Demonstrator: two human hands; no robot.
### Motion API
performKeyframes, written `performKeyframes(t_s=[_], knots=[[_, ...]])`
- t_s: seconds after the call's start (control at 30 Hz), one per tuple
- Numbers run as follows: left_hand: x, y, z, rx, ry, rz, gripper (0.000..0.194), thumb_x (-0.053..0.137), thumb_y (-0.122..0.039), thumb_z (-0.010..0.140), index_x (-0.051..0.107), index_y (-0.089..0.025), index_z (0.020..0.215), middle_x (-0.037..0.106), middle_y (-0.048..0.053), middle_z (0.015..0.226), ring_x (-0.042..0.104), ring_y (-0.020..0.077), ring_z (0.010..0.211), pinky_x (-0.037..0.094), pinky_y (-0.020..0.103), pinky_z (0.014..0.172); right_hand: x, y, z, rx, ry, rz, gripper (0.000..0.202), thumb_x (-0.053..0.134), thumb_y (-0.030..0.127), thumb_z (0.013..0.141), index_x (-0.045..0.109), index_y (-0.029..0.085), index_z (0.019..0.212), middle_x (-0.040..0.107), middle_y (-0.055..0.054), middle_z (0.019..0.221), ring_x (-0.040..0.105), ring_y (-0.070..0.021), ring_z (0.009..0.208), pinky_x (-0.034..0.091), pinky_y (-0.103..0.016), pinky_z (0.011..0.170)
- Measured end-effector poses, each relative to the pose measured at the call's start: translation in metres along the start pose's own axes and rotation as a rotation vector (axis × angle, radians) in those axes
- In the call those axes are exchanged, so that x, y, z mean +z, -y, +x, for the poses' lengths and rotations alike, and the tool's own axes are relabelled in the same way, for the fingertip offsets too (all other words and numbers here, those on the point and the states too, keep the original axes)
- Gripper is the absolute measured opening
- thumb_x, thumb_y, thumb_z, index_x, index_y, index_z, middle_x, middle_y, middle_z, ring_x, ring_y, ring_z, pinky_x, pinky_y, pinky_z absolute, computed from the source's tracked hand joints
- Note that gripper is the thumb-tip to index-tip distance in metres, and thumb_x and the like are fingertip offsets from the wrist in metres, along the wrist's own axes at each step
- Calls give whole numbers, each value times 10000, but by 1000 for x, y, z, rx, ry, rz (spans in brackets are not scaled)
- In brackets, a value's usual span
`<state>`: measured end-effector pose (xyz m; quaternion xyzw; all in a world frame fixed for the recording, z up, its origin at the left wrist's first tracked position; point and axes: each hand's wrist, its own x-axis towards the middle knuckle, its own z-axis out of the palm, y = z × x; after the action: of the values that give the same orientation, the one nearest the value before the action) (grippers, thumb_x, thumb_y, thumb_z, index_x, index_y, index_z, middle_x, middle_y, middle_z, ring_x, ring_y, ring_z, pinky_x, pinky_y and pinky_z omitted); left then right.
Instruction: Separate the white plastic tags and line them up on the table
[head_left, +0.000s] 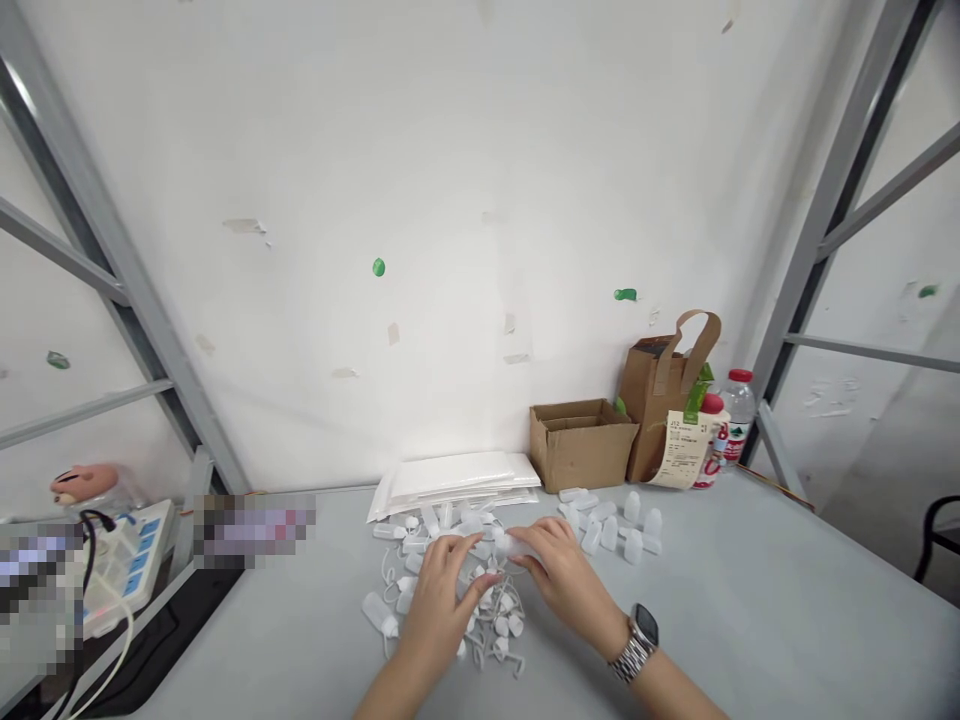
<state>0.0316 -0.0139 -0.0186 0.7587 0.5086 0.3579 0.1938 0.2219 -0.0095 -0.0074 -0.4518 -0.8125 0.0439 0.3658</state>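
Head view: right hand (566, 572) pinches small cloudy plastic bottle (517, 546), left hand (439, 595) wide. Loose white plastic caps (515, 626) below grip; seems part done.

White wall (450, 150) on the far side, gray metal upright (146, 290) left, matching post (834, 200) right, gray tabletop (300, 630) near

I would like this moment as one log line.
right hand: holds bottle | left hand: near bottle, grip unclear | caps: piled on table, some corded | box: behind, open

Bright, diffuse light on wall (450, 160); edges stretched
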Motion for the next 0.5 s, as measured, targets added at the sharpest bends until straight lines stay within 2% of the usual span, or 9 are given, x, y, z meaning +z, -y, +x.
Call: performKeyframes(t_s=[0.07, 0.17, 0.27, 0.4, 0.5], knots=[[0, -1, 0, 26, 13, -29, 297, 487, -413, 812, 562, -276, 1064, 535, 46, 1027, 466, 223, 1029, 382, 406, 912, 2, 4, -1, -18, 25, 20, 228, 482, 148, 842, 546, 238, 1042, 618, -44, 858, 523, -216, 860, 428, -389, 777], [1, -2, 0, 77, 22, -48, 199, 469, -361, 831, 627, -245, 870, 558, 50, 967, 490, 216, 976, 405, 393, 882, 4, 8, -2, -48, 56, 14, 235, 490, 116, 827, 533, 217, 1034, 608, -50, 868, 516, -219, 876, 422, -398, 798], [2, -2, 0, 116, 11, -41, 185, 473, -290, 831, 635, -228, 765, 567, 58, 929, 499, 220, 942, 414, 398, 852, 5, 6, -3, -88, 72, -37, 227, 490, 80, 808, 527, 207, 993, 606, -46, 844, 519, -215, 851, 394, -434, 847], [4, -3, 0, 124, 9, -50, 181, 493, -205, 800, 632, -215, 684, 579, 63, 918, 509, 220, 924, 418, 397, 838, 3, -5, 0, -179, 98, -189, 248, 431, -5, 781, 532, 214, 842, 584, -8, 715, 506, -191, 771, 310, -498, 934], [4, -5, 1, 111, 21, -78, 200, 493, -176, 783, 622, -211, 633, 584, 63, 907, 519, 217, 918, 419, 394, 845, -2, -11, 3, -242, 92, -261, 310, 375, -57, 750, 509, 222, 768, 555, 11, 664, 488, -178, 733, 282, -501, 965]])
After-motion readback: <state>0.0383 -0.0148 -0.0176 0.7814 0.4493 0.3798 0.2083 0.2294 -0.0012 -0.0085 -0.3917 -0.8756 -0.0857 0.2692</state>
